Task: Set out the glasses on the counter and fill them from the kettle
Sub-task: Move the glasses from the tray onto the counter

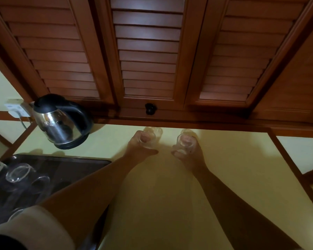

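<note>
My left hand [140, 146] is wrapped around a clear glass [149, 139] at the back of the pale yellow counter [170, 195]. My right hand [186, 154] grips a second clear glass [185, 142] a short way to the right. Behind each held glass another clear glass stands near the wall, one [157, 131] on the left and one [187, 131] on the right, both blurred. A steel kettle [59, 123] with a black lid and handle sits on its base at the back left, apart from both hands.
A dark tray [65, 170] at the left holds several more clear glasses [17, 173]. Louvred wooden cabinet doors [148, 56] hang above, with a black knob [150, 108]. A white wall socket [16, 110] is left of the kettle. The counter's wooden edge [293, 163] runs along the right.
</note>
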